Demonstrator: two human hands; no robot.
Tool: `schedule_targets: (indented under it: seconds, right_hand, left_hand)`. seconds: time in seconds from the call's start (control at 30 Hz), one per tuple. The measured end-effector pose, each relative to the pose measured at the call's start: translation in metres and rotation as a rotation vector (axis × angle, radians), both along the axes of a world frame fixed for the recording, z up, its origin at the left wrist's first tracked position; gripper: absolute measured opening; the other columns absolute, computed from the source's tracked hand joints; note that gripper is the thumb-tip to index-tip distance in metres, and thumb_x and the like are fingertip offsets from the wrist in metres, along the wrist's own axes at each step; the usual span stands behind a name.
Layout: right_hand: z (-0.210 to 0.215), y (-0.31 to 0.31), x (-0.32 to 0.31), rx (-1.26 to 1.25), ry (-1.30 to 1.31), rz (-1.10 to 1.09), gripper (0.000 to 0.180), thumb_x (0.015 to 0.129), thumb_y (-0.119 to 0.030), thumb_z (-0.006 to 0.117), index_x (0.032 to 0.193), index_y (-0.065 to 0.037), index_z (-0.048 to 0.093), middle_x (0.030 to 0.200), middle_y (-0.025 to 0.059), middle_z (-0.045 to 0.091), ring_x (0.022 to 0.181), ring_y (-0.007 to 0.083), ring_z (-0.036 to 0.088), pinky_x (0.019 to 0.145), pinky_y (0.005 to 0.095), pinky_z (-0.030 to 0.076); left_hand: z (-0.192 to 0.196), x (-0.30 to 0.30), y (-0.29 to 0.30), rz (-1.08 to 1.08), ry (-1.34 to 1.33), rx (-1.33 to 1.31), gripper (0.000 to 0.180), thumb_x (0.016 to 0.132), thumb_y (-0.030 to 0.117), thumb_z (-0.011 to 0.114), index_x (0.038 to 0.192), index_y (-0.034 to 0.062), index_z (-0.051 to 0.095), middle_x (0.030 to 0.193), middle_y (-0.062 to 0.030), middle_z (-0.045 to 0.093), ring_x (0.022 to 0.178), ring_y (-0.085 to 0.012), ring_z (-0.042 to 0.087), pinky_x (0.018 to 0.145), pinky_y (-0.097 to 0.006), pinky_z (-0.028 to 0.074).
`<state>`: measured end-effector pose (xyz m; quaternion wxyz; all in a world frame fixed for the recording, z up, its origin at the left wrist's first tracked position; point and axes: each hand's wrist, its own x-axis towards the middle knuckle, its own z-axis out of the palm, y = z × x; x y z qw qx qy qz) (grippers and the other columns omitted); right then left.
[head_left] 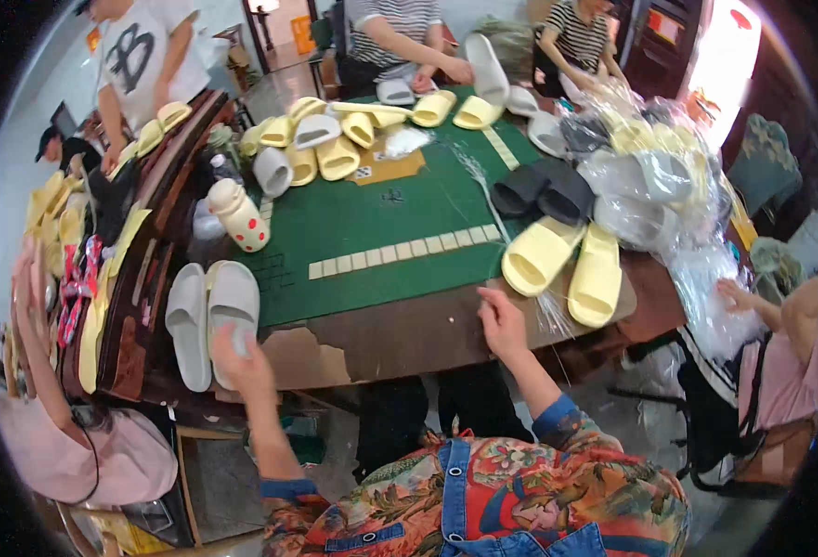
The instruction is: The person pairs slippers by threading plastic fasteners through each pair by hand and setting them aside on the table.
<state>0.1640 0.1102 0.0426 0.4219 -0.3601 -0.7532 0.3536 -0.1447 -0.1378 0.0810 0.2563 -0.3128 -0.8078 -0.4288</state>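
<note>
A pair of grey slippers (186, 320) lies at the table's left front corner. My left hand (240, 360) is over the heel of the right-hand slipper of that pair; its fingers are blurred, so their grip is unclear. A yellow edge shows beside this slipper. Above the table's front edge is my right hand (504, 325), fingers curled in, with nothing visible in them. Close to it on the right are a pair of yellow slippers (541, 258) and a bundle of thin clear plastic strips (554, 317). Behind these sits a black pair (562, 192).
A green mat (381, 288) with a row of pale tiles covers the tabletop. A dotted bottle (239, 215) stands at its left. Yellow and grey slippers (338, 158) line the back; bagged slippers (636, 176) pile up at right. Other people work around the table.
</note>
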Motion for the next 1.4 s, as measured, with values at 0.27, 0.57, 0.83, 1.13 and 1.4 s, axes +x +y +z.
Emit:
schedule_targets:
  seconds: [0.27,0.57,0.83,1.13,1.4]
  right_hand:
    - [0.056,-0.082,-0.006,-0.495,0.318,0.644,0.017,0.086,-0.004,0.047,0.103,-0.002,0.049,0.074,0.0025,0.055,0.069,0.0076,0.053,0.064,0.0229,0.044]
    - [0.071,0.033,0.151,-0.172,0.080,-0.250,0.017,0.084,-0.012,0.052,0.094,-0.002,0.060,0.069,-0.0003,0.057,0.064,0.0064,0.050,0.060,0.0229,0.041]
    - [0.072,0.153,0.165,0.256,-0.595,-0.205,0.044,0.074,-0.034,0.067,0.108,-0.007,0.058,0.086,0.0145,0.063,0.084,0.0289,0.060,0.073,0.0379,0.046]
    - [0.114,0.173,0.099,0.121,-0.841,0.161,0.055,0.071,-0.044,0.068,0.114,-0.012,0.056,0.101,0.0136,0.062,0.095,0.0282,0.058,0.083,0.0361,0.044]
    - [0.146,0.178,0.074,-0.509,-0.598,0.133,0.031,0.081,-0.038,0.061,0.088,-0.008,0.062,0.064,-0.0027,0.056,0.052,0.0073,0.049,0.043,0.0225,0.035]
  left_hand:
    - [-0.017,0.162,0.087,-0.979,-0.219,-0.140,0.015,0.083,0.007,0.048,0.094,0.0028,0.057,0.093,-0.0115,0.057,0.095,-0.0295,0.051,0.094,-0.043,0.033]
    - [-0.035,0.171,0.097,-0.979,-0.098,-0.263,0.008,0.080,0.008,0.058,0.074,0.0039,0.056,0.071,-0.0086,0.053,0.075,-0.0265,0.052,0.081,-0.039,0.038]
    - [-0.042,0.160,0.110,-0.832,-0.157,-0.224,0.013,0.082,0.008,0.056,0.071,0.0016,0.054,0.068,-0.0087,0.051,0.069,-0.0244,0.050,0.066,-0.033,0.038]
    - [-0.044,0.156,0.103,-0.868,-0.228,-0.123,0.011,0.079,0.008,0.060,0.071,0.0021,0.055,0.068,-0.0092,0.051,0.071,-0.0255,0.051,0.068,-0.035,0.039]
    - [-0.051,0.151,0.097,-0.872,-0.266,-0.084,0.011,0.080,0.008,0.059,0.072,0.0014,0.056,0.068,-0.0089,0.052,0.074,-0.0267,0.052,0.070,-0.034,0.040]
